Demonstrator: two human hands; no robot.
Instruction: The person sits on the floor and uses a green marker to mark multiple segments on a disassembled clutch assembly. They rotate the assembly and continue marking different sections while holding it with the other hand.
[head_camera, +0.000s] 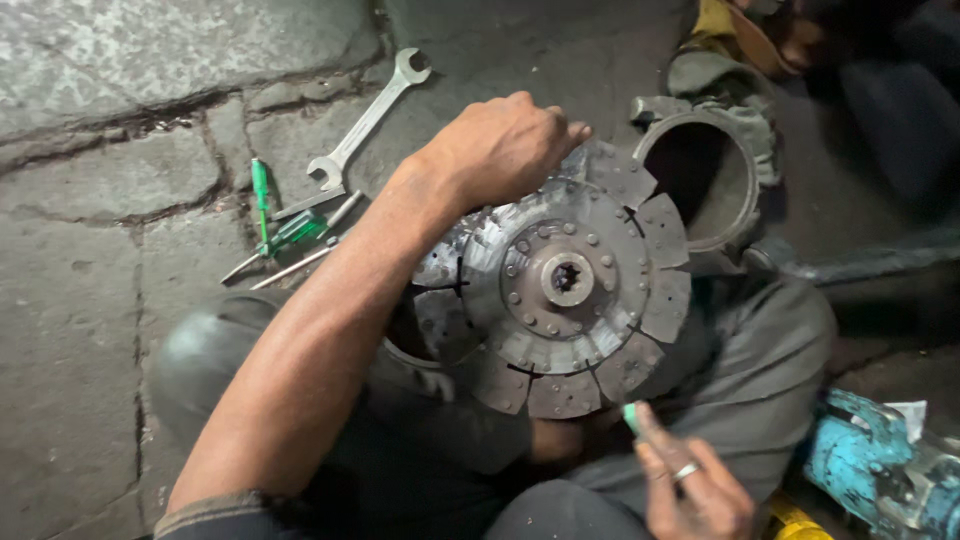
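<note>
Clutch disc (565, 285), round, metal, with segmented friction pads and a splined hub at centre, is held tilted over the person's lap, just above a grey knee. Right hand (695, 480), nearest the camera, is closed round a small green-tipped item (631, 416) just below the disc's lower rim; a ring is worn on one finger. Left hand (505, 145) is curled over the disc's far upper rim, so the grip is shut on it. Disc is judged heavy and stiff, edges possibly greasy; it is best taken at the rim or through the hub. Beyond, a round metal housing (745, 205) lies on the stone floor (90, 300). Farther left, green-handled screwdrivers (285, 232) and an open-ended spanner (368, 120) are laid out. A blue tool (880, 475) is seen at right.
</note>
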